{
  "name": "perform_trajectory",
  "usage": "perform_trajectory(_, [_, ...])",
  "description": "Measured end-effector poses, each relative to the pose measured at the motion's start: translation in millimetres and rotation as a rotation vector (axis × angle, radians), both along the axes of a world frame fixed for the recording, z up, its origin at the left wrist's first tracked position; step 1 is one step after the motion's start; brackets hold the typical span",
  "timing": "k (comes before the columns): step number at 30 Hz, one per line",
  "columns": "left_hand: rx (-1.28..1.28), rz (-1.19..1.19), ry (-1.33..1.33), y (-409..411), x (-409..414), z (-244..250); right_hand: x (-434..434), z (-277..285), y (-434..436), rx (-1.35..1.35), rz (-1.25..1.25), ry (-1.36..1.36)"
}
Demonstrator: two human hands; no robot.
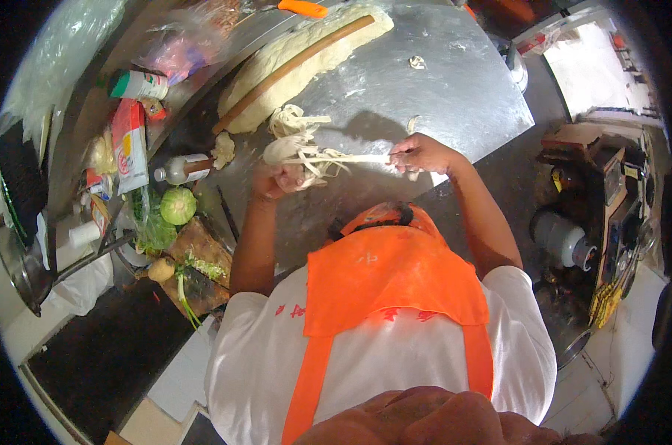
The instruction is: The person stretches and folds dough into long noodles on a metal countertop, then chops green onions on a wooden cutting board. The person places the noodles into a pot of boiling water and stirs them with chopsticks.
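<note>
A bundle of flat dough noodles (291, 149) rests in my left hand (280, 179), with loose strands hanging over the fingers. From that bundle a strip of noodle (363, 159) runs straight across to my right hand (419, 156), which pinches its other end. Just beyond the left hand, a second heap of noodles (289, 120) lies on the metal worktop (441, 83). Farther back, a wooden rolling pin (297, 72) lies along a long slab of floured dough (258, 100). A small scrap of dough (412, 123) is on the worktop past my right hand.
Left of the worktop are a bottle (184, 169), a cabbage (178, 205) and a wooden cutting board (202, 242) with chopped greens. An orange handle (303, 8) is at the far edge. A gas cylinder (561, 236) stands at right, beside a rack of utensils (625, 267).
</note>
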State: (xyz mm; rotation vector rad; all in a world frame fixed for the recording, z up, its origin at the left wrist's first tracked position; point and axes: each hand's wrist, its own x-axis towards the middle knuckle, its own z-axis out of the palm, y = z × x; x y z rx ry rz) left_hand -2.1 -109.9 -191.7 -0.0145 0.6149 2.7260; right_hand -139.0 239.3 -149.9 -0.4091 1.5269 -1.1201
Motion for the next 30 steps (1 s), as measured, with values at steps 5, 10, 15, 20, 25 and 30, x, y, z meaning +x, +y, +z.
perform_trajectory(5, [0.227, 0.014, 0.201, 2, -1, 9, 10, -52, 27, 0.212, -0.279, 0.054])
perform_trajectory(10, [-0.056, 0.076, -0.206, 42, -5, 30, 34, -79, 6, 0.185, -0.38, 0.477])
perform_trajectory(15, [-0.345, -0.007, -0.147, 92, -33, 39, 41, 12, -61, -0.108, -0.077, 0.669])
perform_trajectory(20, [-0.415, -0.354, -0.082, 70, -23, -11, -4, -32, -46, -0.151, -0.4, 0.418])
perform_trajectory(25, [-0.176, 0.138, -0.371, 81, -11, 33, -46, -116, 23, 0.606, -0.212, 0.969])
perform_trajectory(30, [-0.217, 0.207, -0.363, 64, -22, 28, -61, -149, 39, 0.532, -0.075, 0.974])
